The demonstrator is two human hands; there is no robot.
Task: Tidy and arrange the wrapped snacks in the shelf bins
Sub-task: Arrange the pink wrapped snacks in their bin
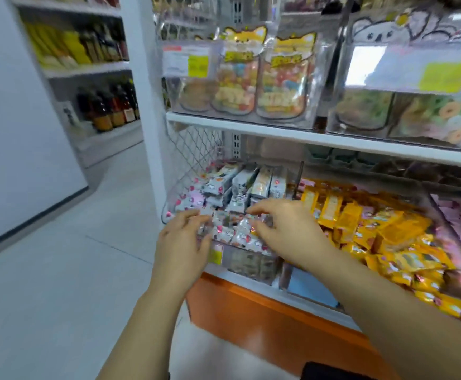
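while in bin (251,263), snacks (236,237) between fingers (252,211)

Left grip (181,244), right grip (288,229) bare; forearms (152,311) bare.

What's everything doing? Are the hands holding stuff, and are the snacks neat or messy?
Left hand: fingers curled on white packets.
Right hand: pinching white packets.
White packets: jumbled in front, upright rows behind.
Yellow packets: heaped, messy.
Upper pouches: standing upright.
Bottles: upright, lined up.
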